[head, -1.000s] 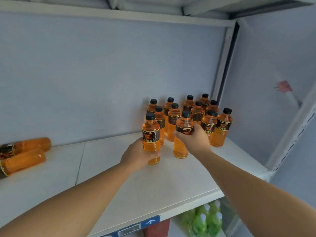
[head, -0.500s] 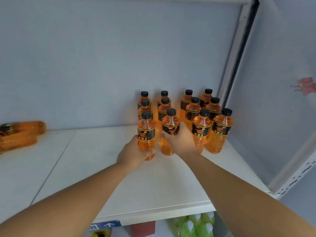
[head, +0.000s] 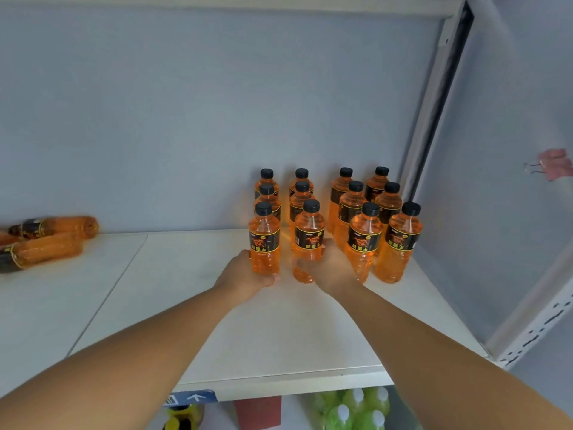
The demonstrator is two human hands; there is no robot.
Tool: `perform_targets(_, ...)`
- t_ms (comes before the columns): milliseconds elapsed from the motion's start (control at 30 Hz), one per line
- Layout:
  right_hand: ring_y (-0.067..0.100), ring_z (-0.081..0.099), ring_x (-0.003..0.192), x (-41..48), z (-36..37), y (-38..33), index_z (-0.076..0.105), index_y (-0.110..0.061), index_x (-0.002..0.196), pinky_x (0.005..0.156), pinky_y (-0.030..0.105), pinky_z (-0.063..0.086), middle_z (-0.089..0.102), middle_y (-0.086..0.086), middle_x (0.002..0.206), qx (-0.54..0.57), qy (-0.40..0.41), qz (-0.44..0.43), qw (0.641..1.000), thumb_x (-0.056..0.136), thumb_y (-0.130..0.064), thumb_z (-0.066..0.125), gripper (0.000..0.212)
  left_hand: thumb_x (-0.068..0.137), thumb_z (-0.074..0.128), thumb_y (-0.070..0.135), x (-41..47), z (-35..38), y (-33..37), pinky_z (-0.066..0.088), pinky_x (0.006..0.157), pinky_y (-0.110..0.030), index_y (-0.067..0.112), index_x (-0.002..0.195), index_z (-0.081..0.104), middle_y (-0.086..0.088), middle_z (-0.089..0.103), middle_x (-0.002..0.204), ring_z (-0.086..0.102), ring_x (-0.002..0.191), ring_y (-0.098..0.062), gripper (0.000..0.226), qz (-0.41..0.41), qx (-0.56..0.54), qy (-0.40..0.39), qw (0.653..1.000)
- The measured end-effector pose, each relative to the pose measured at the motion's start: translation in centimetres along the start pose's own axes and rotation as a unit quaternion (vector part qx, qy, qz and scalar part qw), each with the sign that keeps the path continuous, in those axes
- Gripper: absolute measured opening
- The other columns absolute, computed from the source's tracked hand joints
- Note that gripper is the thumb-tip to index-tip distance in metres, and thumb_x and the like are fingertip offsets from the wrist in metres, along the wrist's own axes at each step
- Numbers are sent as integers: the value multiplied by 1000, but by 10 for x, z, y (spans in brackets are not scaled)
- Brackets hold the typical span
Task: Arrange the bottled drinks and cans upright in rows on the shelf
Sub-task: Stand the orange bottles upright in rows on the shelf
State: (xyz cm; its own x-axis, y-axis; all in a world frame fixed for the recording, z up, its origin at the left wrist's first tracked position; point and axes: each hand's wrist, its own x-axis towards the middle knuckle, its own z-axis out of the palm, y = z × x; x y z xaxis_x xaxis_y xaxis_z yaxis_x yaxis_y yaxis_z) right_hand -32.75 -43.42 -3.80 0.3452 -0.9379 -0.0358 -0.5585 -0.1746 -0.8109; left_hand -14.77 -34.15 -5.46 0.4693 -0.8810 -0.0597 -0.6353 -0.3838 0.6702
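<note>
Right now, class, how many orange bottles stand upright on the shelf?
12: four columns of three by the back right corner, with the left hand and right hand on the front-left pair. None seem hidden.

Both forearms bare; no sleeves, apparently no rings on hands (head: 248, 271).

The lying bottles (head: 46, 243) are blurred and cut off by the left edge. Rear upright bottles (head: 266, 181) stand half hidden behind the front ones. Below the shelf (head: 279, 336), green bottles (head: 356, 408) are cropped at the bottom edge.
</note>
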Motion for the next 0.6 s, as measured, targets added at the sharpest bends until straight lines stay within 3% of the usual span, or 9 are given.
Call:
perform_targets(100, 25, 61, 104, -22, 6, 12, 43, -19, 141, 54, 21, 40, 60, 3, 127, -30, 1, 35, 999, 83, -53, 75, 75, 76, 77, 63, -11, -3, -8, 49, 91, -32, 16, 148, 40, -8, 50, 149, 56, 127, -28, 94, -39, 48, 12, 998)
perform_targets(233, 13, 58, 75, -46, 12, 15, 58, -22, 96, 60, 23, 47, 64, -2, 95, -58, 11, 14, 998, 90, -49, 65, 28, 77, 77, 60, -33, -17, -23, 48, 92, -29, 21, 146, 42, -5, 46, 147, 56, 124, -23, 87, -12, 70, 17, 997)
perform_targets(300, 14, 63, 74, -57, 16, 9, 61, -26, 86, 63, 26, 53, 66, -6, 86, -56, 9, -3, 998, 90, -46, 65, 21, 79, 76, 57, -48, -31, -33, 48, 93, -29, 24, 143, 47, -1, 48, 144, 58, 120, -20, 78, 3, 83, 12, 996)
perform_targets(400, 20, 64, 89, -73, 31, -11, 65, -21, 100, 71, 34, 52, 67, -4, 96, -56, 9, -26, 998, 89, -46, 66, 27, 83, 73, 55, -77, -56, -59, 47, 98, -32, 25, 137, 53, 1, 51, 139, 56, 119, -18, 65, 8, 96, 5, 995)
perform_targets(500, 19, 62, 90, -94, 70, -40, 65, -20, 100, 71, 32, 49, 65, -7, 97, -51, -3, -44, 998, 89, -49, 65, 31, 85, 72, 52, -112, -90, -92, 45, 99, -31, 23, 131, 58, 1, 56, 136, 56, 119, -16, 56, -11, 67, 6, 998)
perform_targets(600, 14, 57, 92, -126, 130, -76, 66, -17, 116, 78, 26, 43, 59, -8, 104, -49, -45, -84, 994, 90, -46, 68, 39, 85, 73, 50, -154, -132, -135, 47, 97, -31, 23, 126, 61, 1, 60, 131, 58, 116, -15, 50, -41, 43, 38, 998)
